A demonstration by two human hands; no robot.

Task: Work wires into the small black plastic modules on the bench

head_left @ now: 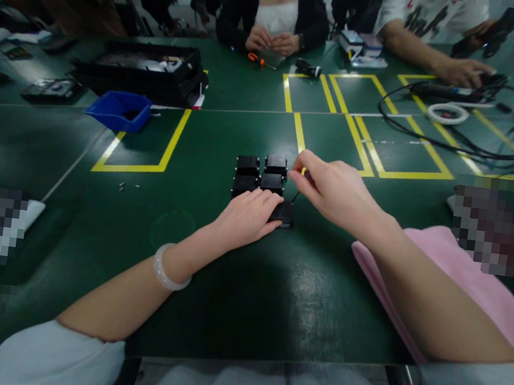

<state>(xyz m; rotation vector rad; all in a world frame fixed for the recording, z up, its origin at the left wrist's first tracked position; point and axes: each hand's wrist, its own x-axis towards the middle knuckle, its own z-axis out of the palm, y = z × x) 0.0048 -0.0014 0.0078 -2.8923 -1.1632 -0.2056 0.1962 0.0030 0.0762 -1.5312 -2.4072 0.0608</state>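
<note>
My left hand point(249, 216) is closed over a small black box-like part point(286, 216) and presses it to the green table, covering much of it. My right hand point(324, 182) pinches a screwdriver point(296, 197); its thin dark shaft points down to the right edge of that part, and a bit of yellow handle shows between the fingers. Just beyond my left hand, several similar black box-like parts point(247, 165) with small metal screws at their corners sit in two columns.
Tiny screws point(121, 186) lie to the left. A blue bin point(124, 110) and a long black tray point(145, 69) are farther left. Yellow tape marks the table. Pink cloth point(441, 252) lies under my right arm. Cables point(460, 142) loop at right. Co-workers sit opposite, near an orange screwdriver point(256, 59).
</note>
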